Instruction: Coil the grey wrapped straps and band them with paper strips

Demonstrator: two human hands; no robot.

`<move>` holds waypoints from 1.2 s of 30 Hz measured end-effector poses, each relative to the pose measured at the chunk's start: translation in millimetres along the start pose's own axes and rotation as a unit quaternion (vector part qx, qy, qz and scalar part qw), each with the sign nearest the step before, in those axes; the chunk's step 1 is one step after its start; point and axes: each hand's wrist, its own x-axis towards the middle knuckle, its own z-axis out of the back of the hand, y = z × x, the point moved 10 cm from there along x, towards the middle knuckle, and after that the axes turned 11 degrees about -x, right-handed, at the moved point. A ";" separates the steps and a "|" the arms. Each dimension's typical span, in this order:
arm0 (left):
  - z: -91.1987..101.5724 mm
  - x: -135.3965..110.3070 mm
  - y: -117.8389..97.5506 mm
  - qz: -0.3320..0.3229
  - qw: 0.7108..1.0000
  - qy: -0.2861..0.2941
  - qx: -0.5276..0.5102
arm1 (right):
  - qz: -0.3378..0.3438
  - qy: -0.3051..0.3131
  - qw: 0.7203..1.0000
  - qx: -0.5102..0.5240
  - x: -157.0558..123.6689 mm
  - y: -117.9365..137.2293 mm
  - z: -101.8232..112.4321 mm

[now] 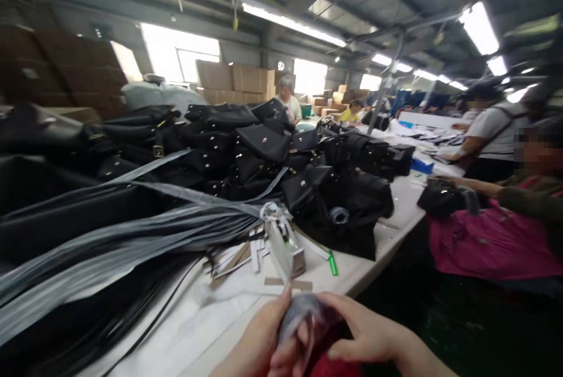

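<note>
At the lower middle of the head view, both hands are close together in front of my body. My left hand [266, 330] is closed on crumpled clear plastic film [292, 318], its thumb pointing up along the film. My right hand [369, 327] curls over the other side of the film, thumb and fingers bent round it. Something dark shows through the plastic, too blurred to name. Red cloth [336, 365] lies just below the hands. Beyond them on the table stands a narrow metal device [288, 251], with long clear plastic strips [145, 224] gathered at its far end.
Black leather bags [264, 142] are heaped across the white table [246, 312]. A green-handled tool [332, 263] lies near the metal device. On the right, a co-worker in pink [488, 242] handles a black bag [440, 196]. Cardboard boxes [235, 79] are stacked behind.
</note>
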 end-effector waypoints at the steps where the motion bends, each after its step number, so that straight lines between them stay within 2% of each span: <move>1: 0.9 0.1 -2.3 0.009 0.999 -0.002 -0.041 | -0.007 0.004 1.000 0.029 0.7 -0.3 -9.0; 2: -1.0 0.4 -8.5 0.010 0.995 0.012 -0.101 | -0.026 -0.010 0.999 0.044 1.8 -5.4 -15.3; 5: -0.8 -2.3 -46.0 -0.054 0.969 0.053 -0.235 | -0.093 -0.076 0.993 0.013 4.3 -34.4 -25.2; 8: 2.4 -9.4 -75.1 -0.108 0.953 0.073 -0.274 | -0.098 -0.088 0.991 -0.032 8.0 -51.0 -30.9; 10: 7.0 -10.8 -87.4 -0.148 0.951 0.060 -0.265 | -0.089 -0.050 0.994 -0.042 9.2 -48.2 -38.6; 12: 21.5 -11.0 -102.0 -0.238 0.945 0.007 -0.226 | -0.074 0.056 0.996 -0.008 5.3 -33.5 -59.9; 14: 42.2 -20.9 -120.3 -0.387 0.911 -0.090 -0.110 | -0.054 0.187 0.978 0.076 -8.7 -9.7 -84.7; 15: 45.4 -28.6 -126.4 -0.453 0.881 -0.135 -0.003 | -0.041 0.232 0.963 0.129 -16.8 3.3 -90.6; 16: 41.6 -34.2 -127.8 -0.494 0.843 -0.168 0.127 | -0.028 0.251 0.950 0.183 -22.6 14.1 -89.1; 17: 32.0 -34.4 -122.8 -0.505 0.801 -0.181 0.267 | -0.019 0.244 0.942 0.232 -24.8 20.3 -80.4; 18: 20.4 -29.2 -111.2 -0.487 0.758 -0.172 0.399 | -0.015 0.212 0.939 0.272 -23.4 20.5 -65.4; 19: 10.8 -21.2 -94.6 -0.448 0.723 -0.146 0.505 | -0.020 0.168 0.940 0.295 -19.7 14.5 -47.2; 20: 5.0 -14.4 -77.1 -0.403 0.702 -0.115 0.576 | -0.032 0.124 0.945 0.300 -15.2 3.7 -28.7; 21: 2.8 -10.1 -61.9 -0.358 0.703 -0.086 0.608 | -0.050 0.088 0.954 0.282 -10.3 -9.8 -12.5; 22: 3.5 -7.1 -49.5 -0.309 0.731 -0.060 0.605 | -0.067 0.065 0.966 0.241 -5.6 -23.5 0.4; 23: 6.4 -5.0 -39.6 -0.257 0.781 -0.038 0.569 | -0.079 0.050 0.979 0.182 -0.9 -35.9 10.3; 25: 14.0 -3.6 -27.5 -0.161 0.897 -0.005 0.411 | -0.083 0.033 0.994 0.061 7.2 -52.5 21.1; 26: 16.7 -3.6 -24.9 -0.125 0.942 0.010 0.313 | -0.076 0.030 0.996 0.018 10.0 -56.3 21.9; 27: 19.2 -3.5 -24.6 -0.096 0.971 0.021 0.216 | -0.069 0.030 0.997 -0.007 11.8 -58.1 19.6; 28: 22.0 -3.3 -26.1 -0.075 0.988 0.029 0.129 | -0.062 0.034 0.997 -0.014 12.5 -58.6 15.4; 30: 27.1 -3.3 -32.7 -0.046 0.998 0.041 -0.012 | -0.061 0.052 0.997 -0.008 12.1 -58.6 3.1; 32: 30.5 -5.4 -45.0 -0.045 0.991 0.049 -0.112 | -0.072 0.078 0.994 0.009 10.9 -59.6 -11.1; 34: 32.6 -10.7 -65.3 -0.081 0.980 0.052 -0.172 | -0.089 0.103 0.990 0.042 10.8 -61.3 -25.8; 36: 33.5 -17.4 -87.8 -0.126 0.970 0.043 -0.203 | -0.099 0.083 0.990 0.057 14.2 -62.1 -34.2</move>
